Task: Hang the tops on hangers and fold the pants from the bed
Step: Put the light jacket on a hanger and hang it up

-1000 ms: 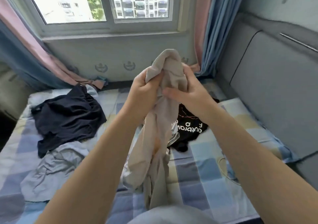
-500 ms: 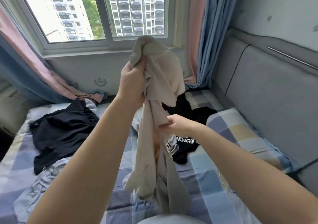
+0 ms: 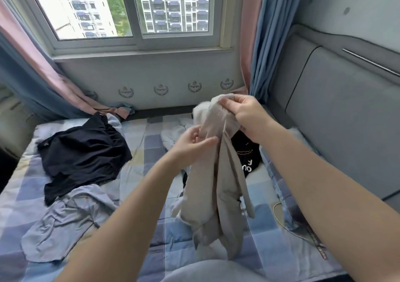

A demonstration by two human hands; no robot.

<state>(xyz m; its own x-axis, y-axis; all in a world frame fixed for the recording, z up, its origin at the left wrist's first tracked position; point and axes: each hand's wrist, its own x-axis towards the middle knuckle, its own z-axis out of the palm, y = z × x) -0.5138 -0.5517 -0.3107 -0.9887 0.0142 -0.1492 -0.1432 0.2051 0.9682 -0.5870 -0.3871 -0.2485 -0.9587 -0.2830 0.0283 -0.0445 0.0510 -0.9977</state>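
The right hand (image 3: 244,117) is holding the top of the beige cloth (image 3: 214,184) up over the bed (image 3: 140,151), its fingers (image 3: 229,104) curling tight around the bunched part. The rest is hanging down between the arms. The left hand (image 3: 192,145) is touching the cloth just below, fingers (image 3: 207,140) half open; I cannot tell if it is pinching. Half a second ago the left hand was holding the top up high and the right hand was lower. Now the cloth is hanging lower. It is hiding part of the black top with white letters (image 3: 246,158). It is hard to tell if the cloth is pants or a top
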